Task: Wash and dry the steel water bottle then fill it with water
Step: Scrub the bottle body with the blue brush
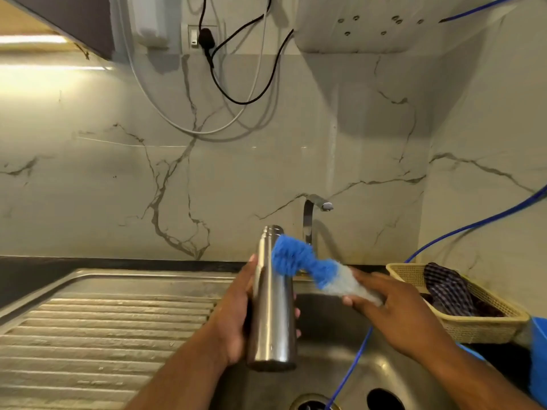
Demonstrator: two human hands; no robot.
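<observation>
Above the steel sink's [379, 365] left rim, the left hand [233, 318] grips the smooth, cylindrical steel bottle [273, 306] upright. The right hand [396, 312] holds a bristly blue-and-white brush [299, 260], its fluffy head touching the bottle's narrow shoulder.

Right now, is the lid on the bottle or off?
Off. The steel bottle in the left hand shows a bare threaded neck on top, with no cap on it.
</observation>
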